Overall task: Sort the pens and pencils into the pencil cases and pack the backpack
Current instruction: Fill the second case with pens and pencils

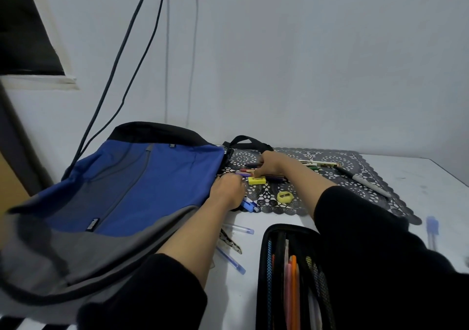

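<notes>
A blue, grey and black backpack (121,192) lies flat on the left of the white table (431,177). A bundle of coloured pencils (272,177) lies on a black lace mat (330,177) beside it. My right hand (270,164) grips the bundle from above and my left hand (227,192) pinches its left end. An open black pencil case (291,273) with orange and pink pencils inside lies at the front. Blue-capped pens lie under my left hand (250,206) and on the table (232,261).
A yellow eraser (256,180) and a yellow sharpener (285,197) lie on the mat. A grey marker (365,181) and more pens (318,163) lie further right. A blue-capped pen (432,230) sits at the right edge. Cables (119,58) hang down the wall.
</notes>
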